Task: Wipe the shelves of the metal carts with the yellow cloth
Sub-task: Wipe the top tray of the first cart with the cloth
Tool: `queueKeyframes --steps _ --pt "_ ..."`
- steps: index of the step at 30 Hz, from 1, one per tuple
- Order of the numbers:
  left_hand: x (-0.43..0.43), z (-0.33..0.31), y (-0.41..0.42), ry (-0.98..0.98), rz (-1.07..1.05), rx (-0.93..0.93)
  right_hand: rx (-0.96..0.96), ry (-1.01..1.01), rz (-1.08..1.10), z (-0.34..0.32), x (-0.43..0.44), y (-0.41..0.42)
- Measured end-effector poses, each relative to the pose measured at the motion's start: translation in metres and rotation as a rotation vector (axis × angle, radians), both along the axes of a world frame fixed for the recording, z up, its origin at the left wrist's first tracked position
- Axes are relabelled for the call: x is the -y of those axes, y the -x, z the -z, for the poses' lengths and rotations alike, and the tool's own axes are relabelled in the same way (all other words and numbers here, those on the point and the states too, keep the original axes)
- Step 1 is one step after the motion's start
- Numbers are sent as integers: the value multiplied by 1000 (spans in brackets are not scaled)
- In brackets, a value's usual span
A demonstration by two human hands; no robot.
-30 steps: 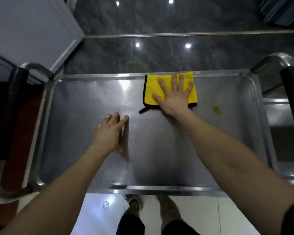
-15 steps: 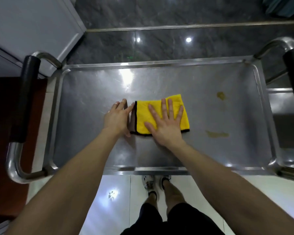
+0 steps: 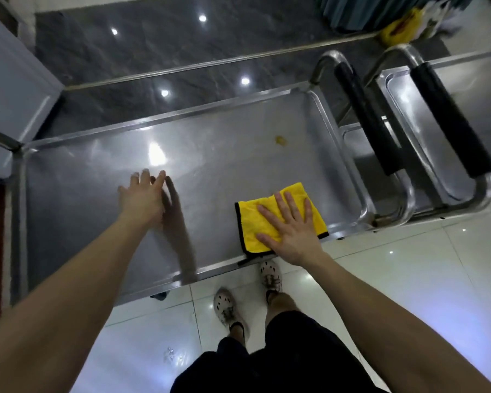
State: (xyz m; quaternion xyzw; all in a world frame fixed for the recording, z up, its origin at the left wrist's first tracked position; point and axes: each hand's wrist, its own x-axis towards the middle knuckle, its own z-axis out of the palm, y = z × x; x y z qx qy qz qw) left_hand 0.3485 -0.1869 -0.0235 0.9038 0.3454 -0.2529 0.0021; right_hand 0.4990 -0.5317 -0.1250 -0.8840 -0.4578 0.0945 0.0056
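Hiding one corner of the yellow cloth [image 3: 255,222] under a flat, spread-fingered right hand [image 3: 292,231], with left hand [image 3: 142,198] open, fingertips blurred, at the shelf [image 3: 224,165].

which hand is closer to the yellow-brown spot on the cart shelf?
Right. The right hand lies flat on the yellow cloth, straight toward the person from the spot. The left hand is over the shelf, far off to the spot's left.
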Motion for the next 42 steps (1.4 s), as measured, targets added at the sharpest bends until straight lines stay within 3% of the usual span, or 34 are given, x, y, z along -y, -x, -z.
queueKeyframes --steps 6,12,19,26,36,39,42 --pt "62 -3 -82 146 -50 48 -36 -21 -7 3 3 -35" --pt "58 21 -92 174 -96 73 -18 -8 -16 1 -14 -134" --pt "47 30 -99 150 -57 47 -46 8 90 5 -145 -267" --pt "31 31 -108 145 -79 50 -74 -40 9 19 -257 -247" --pt "31 20 -107 165 -79 77 -38 -294 -292 33 -106 -76" --pt "29 21 -106 186 -85 76 -32 -241 -362 27 -61 -73" --pt "22 29 -104 193 -56 46 -24 -183 -299 19 -16 -97"
